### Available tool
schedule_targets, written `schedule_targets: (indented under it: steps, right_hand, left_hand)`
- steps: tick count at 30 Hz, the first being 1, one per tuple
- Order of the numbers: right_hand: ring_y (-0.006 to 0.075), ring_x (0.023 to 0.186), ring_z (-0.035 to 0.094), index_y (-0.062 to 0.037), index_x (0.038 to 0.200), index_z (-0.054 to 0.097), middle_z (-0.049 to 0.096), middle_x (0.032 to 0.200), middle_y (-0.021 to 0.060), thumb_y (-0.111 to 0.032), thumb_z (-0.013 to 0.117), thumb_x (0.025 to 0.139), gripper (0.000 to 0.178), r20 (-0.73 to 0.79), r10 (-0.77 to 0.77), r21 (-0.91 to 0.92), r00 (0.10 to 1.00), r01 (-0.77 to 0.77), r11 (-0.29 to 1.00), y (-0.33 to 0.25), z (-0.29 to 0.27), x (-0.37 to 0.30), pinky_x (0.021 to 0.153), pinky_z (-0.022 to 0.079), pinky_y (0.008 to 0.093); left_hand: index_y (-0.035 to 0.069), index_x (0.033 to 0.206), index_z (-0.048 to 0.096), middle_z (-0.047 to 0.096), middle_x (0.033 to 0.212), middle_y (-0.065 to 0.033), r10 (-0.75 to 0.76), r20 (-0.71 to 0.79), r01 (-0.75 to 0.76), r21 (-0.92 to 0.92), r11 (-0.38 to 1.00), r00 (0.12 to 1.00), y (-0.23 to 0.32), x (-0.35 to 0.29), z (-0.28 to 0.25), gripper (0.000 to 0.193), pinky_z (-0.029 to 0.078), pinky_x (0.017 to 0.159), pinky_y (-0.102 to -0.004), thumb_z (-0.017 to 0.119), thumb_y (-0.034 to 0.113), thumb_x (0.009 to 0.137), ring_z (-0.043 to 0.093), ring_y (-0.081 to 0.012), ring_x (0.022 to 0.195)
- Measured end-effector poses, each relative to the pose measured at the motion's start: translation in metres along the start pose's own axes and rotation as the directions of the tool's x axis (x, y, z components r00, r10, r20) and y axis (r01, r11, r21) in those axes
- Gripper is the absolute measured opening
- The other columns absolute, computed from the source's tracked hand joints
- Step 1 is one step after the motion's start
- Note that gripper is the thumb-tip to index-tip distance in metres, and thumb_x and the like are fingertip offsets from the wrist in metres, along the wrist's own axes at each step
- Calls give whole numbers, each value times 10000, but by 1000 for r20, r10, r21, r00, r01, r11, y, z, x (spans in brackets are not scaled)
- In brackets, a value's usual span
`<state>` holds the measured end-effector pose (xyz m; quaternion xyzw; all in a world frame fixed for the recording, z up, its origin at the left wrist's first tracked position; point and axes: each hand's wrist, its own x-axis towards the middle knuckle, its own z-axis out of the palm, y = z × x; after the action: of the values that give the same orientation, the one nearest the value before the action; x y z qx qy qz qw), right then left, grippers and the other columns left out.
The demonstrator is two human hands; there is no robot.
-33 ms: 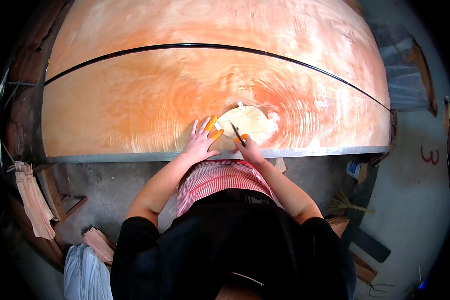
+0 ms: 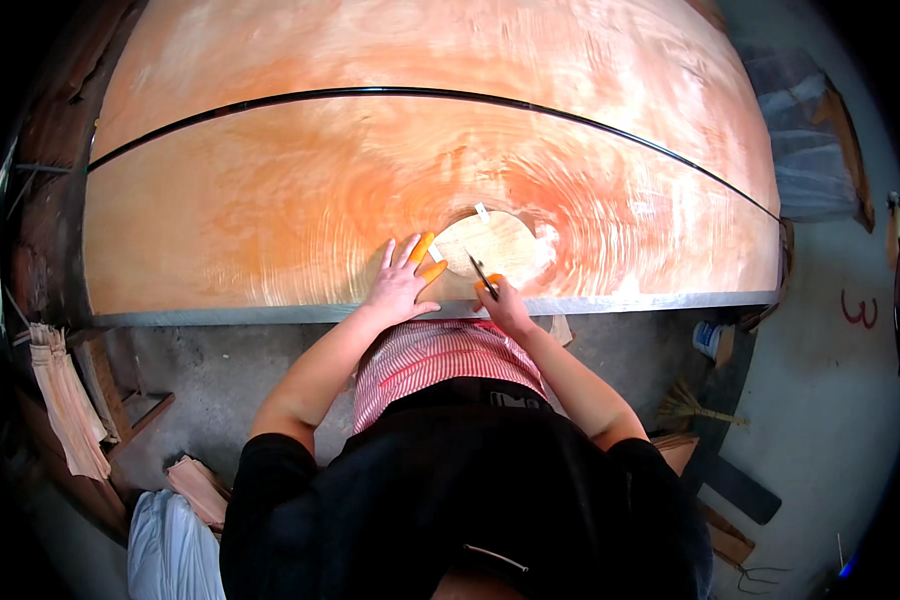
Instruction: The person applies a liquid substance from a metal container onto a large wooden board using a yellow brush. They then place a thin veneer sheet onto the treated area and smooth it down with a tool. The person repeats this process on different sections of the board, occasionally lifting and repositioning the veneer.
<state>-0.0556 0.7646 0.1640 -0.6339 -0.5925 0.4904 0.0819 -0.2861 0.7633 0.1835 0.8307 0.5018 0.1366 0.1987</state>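
A broad wood veneer sheet (image 2: 270,230) with swirling orange grain lies on the table. Near its front edge, a pale oval piece of veneer (image 2: 500,240) stands out, with a small white tape strip (image 2: 483,212) at its far side and another at its left. My left hand (image 2: 400,285) rests flat with fingers spread, just left of the oval; orange covers wrap some of its fingertips. In my right hand (image 2: 505,303), closed fingers grip a slim dark knife (image 2: 481,271). Its tip points away from me, over the oval's near part. Whether the tip touches the wood cannot be made out.
A long black strip (image 2: 370,91) crosses the sheet beyond my hands. The table's grey metal edge (image 2: 220,315) runs close to my waist. Right of the table are a white tub (image 2: 707,338) and a straw broom (image 2: 685,403); veneer bundles (image 2: 65,400) hang at left.
My right hand and the knife have shifted slightly right and toward me. My left hand stays in place on the sheet.
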Motion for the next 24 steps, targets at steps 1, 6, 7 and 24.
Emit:
schedule_targets:
  steps: [1,6,7,24]
  right_hand:
    - [277,615,585,-54,963,454,592,638,116,-244,522,757,288,8,13,-59,1000,-12,998,6,-8,-11,562,447,357]
    - [319,720,564,-155,1051,416,585,795,152,-218,517,745,328,77,29,-589,997,22,808,31,-33,-60,635,443,396]
    - [317,734,562,-156,1057,412,584,807,149,-213,520,740,339,68,16,-579,998,27,815,35,-33,-64,642,442,395]
    - [309,632,565,-165,1055,475,580,733,143,-119,501,702,357,-58,-258,-518,964,192,834,38,-43,-68,555,454,400]
  left_hand:
    - [141,1109,485,368,1229,-86,69,39,-68,-30,997,997,0,-3,1,525,124,985,-500,584,418,675,205,-231,1222]
    - [79,924,573,570,953,-43,216,97,-153,-438,886,972,16,-50,24,266,428,785,-327,566,269,737,544,-221,885]
    - [67,923,583,594,908,-46,70,255,64,-483,873,964,16,-62,29,267,454,701,-291,533,282,773,576,-191,792]
    - [27,674,562,513,516,-35,-802,236,151,-972,-182,549,-15,-33,-56,313,289,376,-186,521,311,799,400,-68,397]
